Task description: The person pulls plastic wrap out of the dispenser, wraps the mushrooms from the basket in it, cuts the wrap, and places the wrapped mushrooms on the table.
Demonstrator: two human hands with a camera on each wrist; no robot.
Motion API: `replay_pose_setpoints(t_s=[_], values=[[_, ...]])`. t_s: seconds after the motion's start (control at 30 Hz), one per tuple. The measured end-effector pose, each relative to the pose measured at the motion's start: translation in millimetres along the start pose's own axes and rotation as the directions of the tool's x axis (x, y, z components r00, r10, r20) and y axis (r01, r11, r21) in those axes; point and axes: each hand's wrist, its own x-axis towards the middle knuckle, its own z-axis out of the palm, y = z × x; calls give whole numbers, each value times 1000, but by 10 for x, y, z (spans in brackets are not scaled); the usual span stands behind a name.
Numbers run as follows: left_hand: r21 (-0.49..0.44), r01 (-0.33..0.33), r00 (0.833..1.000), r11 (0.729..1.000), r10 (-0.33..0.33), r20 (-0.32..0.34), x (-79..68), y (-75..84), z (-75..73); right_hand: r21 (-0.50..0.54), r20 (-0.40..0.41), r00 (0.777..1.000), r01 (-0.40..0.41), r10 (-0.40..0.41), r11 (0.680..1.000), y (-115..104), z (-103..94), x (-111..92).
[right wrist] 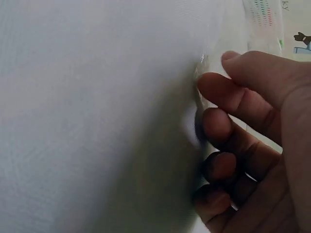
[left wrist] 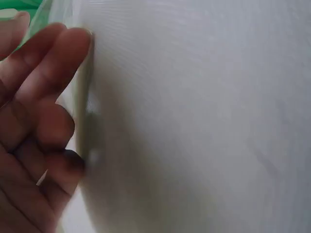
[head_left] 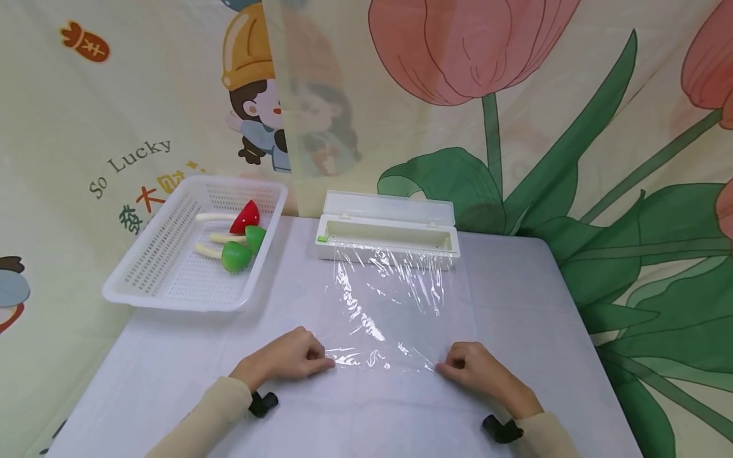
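A sheet of clear cling film [head_left: 389, 312] stretches from a white cling film dispenser [head_left: 389, 254] toward the person, low over the table. Its near left corner is pinched by my left hand [head_left: 289, 356], thumb against curled fingers. At the near right corner my right hand [head_left: 478, 369] pinches the film in the same way. The dispenser's translucent lid [head_left: 389, 207] stands raised at the back, and a small green piece [head_left: 323, 239] shows at its left end. In the right wrist view the film edge runs beside the fingertips [right wrist: 214, 87].
A white perforated basket [head_left: 143, 267] stands at the back left of the white-covered table [head_left: 389, 420]. It holds one red-headed toy [head_left: 246, 217] and two green-headed ones [head_left: 236, 257], each with a pale stem. Printed curtains [head_left: 332, 38] hang close behind the table.
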Motion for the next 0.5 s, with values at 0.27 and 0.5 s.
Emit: replay_pose_setpoints(t_s=[0.27, 0.5], values=[[57, 25, 1000, 998, -26, 5, 21, 52, -96, 6, 26, 997, -76, 76, 997, -22, -119, 39], [19, 21, 994, 1000, -19, -111, 82, 36, -58, 52, -73, 994, -73, 76, 996, -10, -98, 123]])
